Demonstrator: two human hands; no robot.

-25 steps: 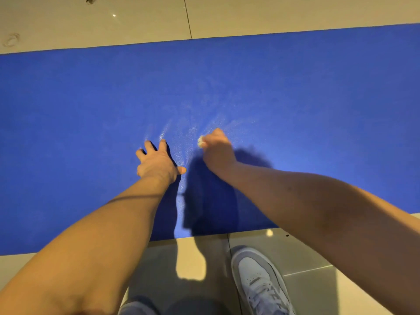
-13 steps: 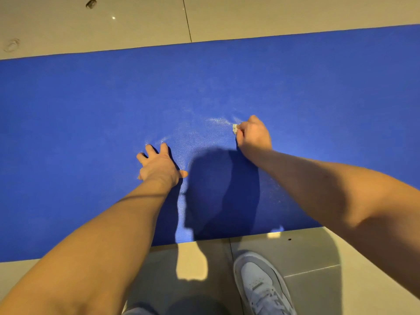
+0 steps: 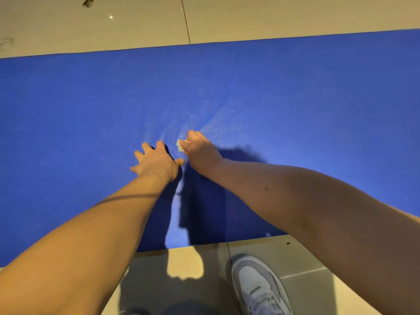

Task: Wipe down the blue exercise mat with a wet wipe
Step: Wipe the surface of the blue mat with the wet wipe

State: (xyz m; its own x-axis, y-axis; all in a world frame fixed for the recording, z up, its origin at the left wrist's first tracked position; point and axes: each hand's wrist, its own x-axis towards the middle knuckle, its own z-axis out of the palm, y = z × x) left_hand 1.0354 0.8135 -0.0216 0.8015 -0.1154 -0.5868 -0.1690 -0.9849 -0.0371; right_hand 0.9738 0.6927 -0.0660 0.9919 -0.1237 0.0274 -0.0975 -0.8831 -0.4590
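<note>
The blue exercise mat lies flat across the tiled floor and fills most of the view. My right hand grips a small crumpled white wet wipe and holds it down on the mat near the middle. A faint damp sheen fans out on the mat beyond the wipe. My left hand rests on the mat just left of the right hand, its fingers spread flat and its thumb almost touching the right hand.
Beige floor tiles run along the far side of the mat, with a small dark mark at the upper left. On the near side my grey and white shoe stands on the tiles close to the mat's front edge.
My right hand swept right with the wipe, then came back left and now sits next to the left hand. The left hand stayed planted on the mat.
</note>
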